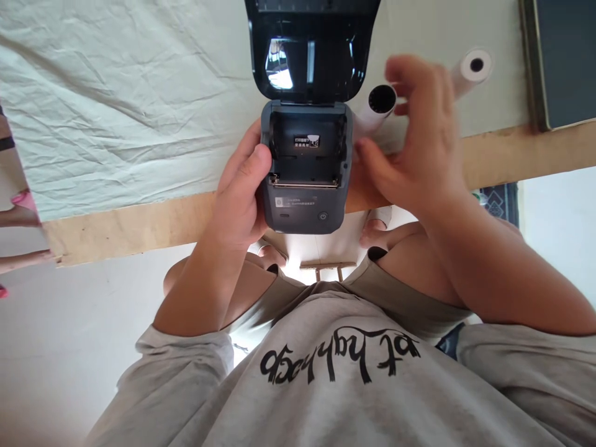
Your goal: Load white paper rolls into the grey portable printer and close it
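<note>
A grey T-shirt (321, 372) with black lettering lies nearest the camera. Beyond it, a compact thermal printer (305, 167) is held over the wooden front edge (121, 239) of a cloth-covered table (139, 124). The printer's black lid (310, 56) is fully raised; the paper compartment is exposed, with a small printed label (306, 141) inside. The power button (323, 216) faces the wearer.

The left hand (244, 180) grips the printer's left side, thumb on the rim. The right hand (423, 136) is partly open, fingers curved and thumb apart, beside a white paper roll (369, 119) with a dark core; contact cannot be determined. A second paper roll (467, 73) stands farther right, near a dark framed panel (568, 62).
</note>
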A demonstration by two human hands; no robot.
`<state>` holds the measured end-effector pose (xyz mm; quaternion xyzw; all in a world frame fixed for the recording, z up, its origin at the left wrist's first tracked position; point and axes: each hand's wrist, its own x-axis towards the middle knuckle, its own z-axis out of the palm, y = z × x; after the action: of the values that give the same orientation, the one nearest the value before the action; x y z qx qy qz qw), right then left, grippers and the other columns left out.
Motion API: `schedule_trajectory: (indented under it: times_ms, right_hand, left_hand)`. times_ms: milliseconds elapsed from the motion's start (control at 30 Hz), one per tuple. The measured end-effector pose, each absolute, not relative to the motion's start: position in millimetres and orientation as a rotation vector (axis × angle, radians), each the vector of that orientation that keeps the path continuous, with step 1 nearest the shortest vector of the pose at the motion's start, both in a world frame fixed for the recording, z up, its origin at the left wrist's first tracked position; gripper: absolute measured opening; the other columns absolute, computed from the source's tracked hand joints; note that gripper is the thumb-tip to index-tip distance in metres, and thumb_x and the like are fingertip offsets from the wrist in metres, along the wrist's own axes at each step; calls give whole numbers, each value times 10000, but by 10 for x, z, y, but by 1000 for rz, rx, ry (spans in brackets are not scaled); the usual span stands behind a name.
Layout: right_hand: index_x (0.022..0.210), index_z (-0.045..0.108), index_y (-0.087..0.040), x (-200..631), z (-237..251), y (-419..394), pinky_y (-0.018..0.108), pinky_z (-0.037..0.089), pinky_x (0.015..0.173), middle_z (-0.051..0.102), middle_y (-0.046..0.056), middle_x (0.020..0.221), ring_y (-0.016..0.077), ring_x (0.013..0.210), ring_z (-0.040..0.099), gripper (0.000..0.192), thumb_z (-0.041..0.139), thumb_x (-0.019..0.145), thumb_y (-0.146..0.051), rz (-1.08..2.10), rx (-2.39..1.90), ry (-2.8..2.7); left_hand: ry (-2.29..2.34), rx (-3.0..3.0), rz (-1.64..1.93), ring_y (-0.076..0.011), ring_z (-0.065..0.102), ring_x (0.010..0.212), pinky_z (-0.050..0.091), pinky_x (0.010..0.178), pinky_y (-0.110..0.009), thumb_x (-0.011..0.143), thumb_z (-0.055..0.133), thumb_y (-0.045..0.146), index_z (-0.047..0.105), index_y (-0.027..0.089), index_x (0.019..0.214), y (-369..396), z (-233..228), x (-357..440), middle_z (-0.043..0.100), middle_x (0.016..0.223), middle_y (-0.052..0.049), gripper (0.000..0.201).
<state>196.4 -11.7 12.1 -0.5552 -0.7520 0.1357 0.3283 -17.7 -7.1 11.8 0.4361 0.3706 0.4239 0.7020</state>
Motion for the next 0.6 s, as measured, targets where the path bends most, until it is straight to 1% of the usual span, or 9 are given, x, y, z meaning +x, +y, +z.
schedule_trajectory:
  times_ms: [100, 167, 233, 267, 333, 400, 467, 533, 600]
  right_hand:
    - [1277, 445, -243, 1903, 86, -37, 410, 499, 933, 530, 101, 1270, 244, 1149, 533, 489, 549, 811, -140, 429, -1548, -1975]
    - [1248, 474, -236, 1915, 81, -20, 385, 509, 889, 561, 91, 1217, 227, 1071, 559, 471, 518, 802, -95, 439, -1547, -1998]
    - [1225, 492, -258, 1935, 92, -44, 361, 511, 864, 585, 62, 1192, 208, 1027, 570, 463, 523, 794, -92, 451, -1504, -1988]
    - [1226, 487, -273, 1944, 97, -69, 342, 515, 829, 585, 48, 1201, 193, 993, 578, 473, 527, 790, -95, 493, -1475, -1949]
    - [1237, 458, -297, 1956, 97, -127, 298, 519, 690, 568, 30, 1214, 155, 870, 591, 507, 519, 777, -93, 681, -1391, -1787]
    - [1219, 429, -314, 1968, 79, -176, 262, 482, 536, 571, 15, 1107, 122, 710, 571, 499, 514, 771, -112, 975, -1312, -1561]
    - [1134, 428, -317, 1984, 55, -201, 257, 471, 481, 555, -18, 901, 112, 598, 542, 393, 555, 785, -187, 1191, -1260, -1400]
    - [1042, 442, -307, 2004, 46, -207, 273, 488, 497, 527, -33, 788, 122, 574, 548, 297, 616, 802, -295, 1234, -1277, -1391]
    - [973, 477, -293, 2020, 56, -207, 282, 481, 514, 522, -26, 757, 125, 575, 537, 266, 662, 798, -371, 1147, -1300, -1462]
  left_hand:
    - [813, 975, 959, -234, 607, 1205, 545, 977, -360, 914, 486, 511, 614, 266, 1160, -68, 109, -170, 691, 1162, 23, 371]
    - [811, 986, 976, -215, 635, 1161, 553, 949, -340, 924, 477, 492, 629, 257, 1138, -70, 97, -166, 691, 1145, 11, 352]
    - [805, 986, 990, -199, 661, 1108, 568, 902, -323, 925, 475, 487, 638, 262, 1121, -74, 82, -164, 696, 1110, 9, 340]
    - [804, 981, 996, -193, 672, 1082, 573, 882, -318, 926, 472, 485, 642, 261, 1116, -76, 75, -163, 698, 1095, 8, 339]
    - [801, 966, 1011, -186, 682, 1054, 573, 871, -308, 926, 475, 480, 648, 254, 1109, -77, 64, -163, 701, 1083, 4, 339]
    - [804, 958, 1016, -187, 678, 1069, 567, 894, -306, 921, 482, 482, 648, 255, 1110, -76, 57, -162, 702, 1096, 3, 339]
    - [810, 962, 1010, -189, 666, 1106, 559, 923, -304, 916, 490, 486, 646, 268, 1109, -73, 54, -161, 701, 1113, 11, 330]
    - [813, 971, 1008, -190, 655, 1131, 553, 938, -298, 912, 499, 488, 648, 274, 1101, -69, 56, -160, 702, 1121, 15, 323]
    - [817, 967, 1012, -192, 646, 1149, 546, 952, -295, 911, 503, 484, 647, 271, 1103, -66, 61, -159, 700, 1134, 14, 321]
